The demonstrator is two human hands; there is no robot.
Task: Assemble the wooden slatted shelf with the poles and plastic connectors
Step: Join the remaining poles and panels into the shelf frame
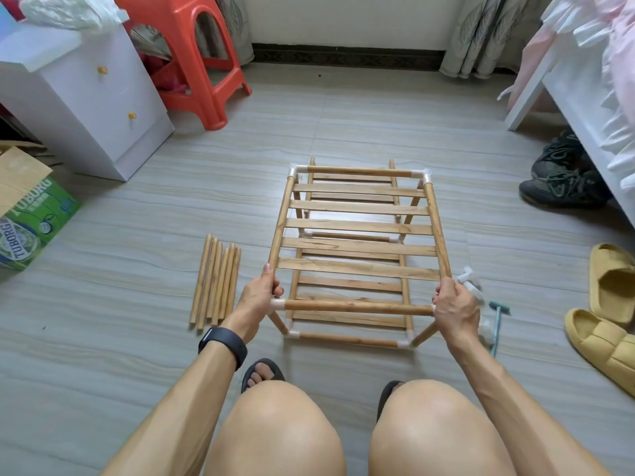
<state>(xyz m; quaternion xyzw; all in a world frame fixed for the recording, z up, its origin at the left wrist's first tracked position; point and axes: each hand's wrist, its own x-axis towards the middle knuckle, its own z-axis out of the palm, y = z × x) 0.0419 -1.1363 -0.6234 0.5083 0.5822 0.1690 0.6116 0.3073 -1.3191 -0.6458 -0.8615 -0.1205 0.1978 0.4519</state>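
A two-tier wooden slatted shelf [359, 228] stands on the tiled floor in front of my knees, its poles joined by white plastic connectors [426, 175]. My left hand [259, 295] grips the near left corner of the top tier, fingers curled round the pole by the connector. My right hand [453, 305] grips the near right corner of the same tier. The near top pole [357, 306] runs between my two hands. Several loose wooden poles [216, 281] lie side by side on the floor left of the shelf. Loose white connectors [469, 278] lie just right of my right hand.
A white drawer cabinet [92, 101] and an orange plastic stool [196, 56] stand at the back left. A green cardboard box [27, 214] sits at the left edge. Dark shoes [563, 176], yellow slippers [608, 304], a teal tool [496, 324] and a white bed frame [567, 91] are on the right.
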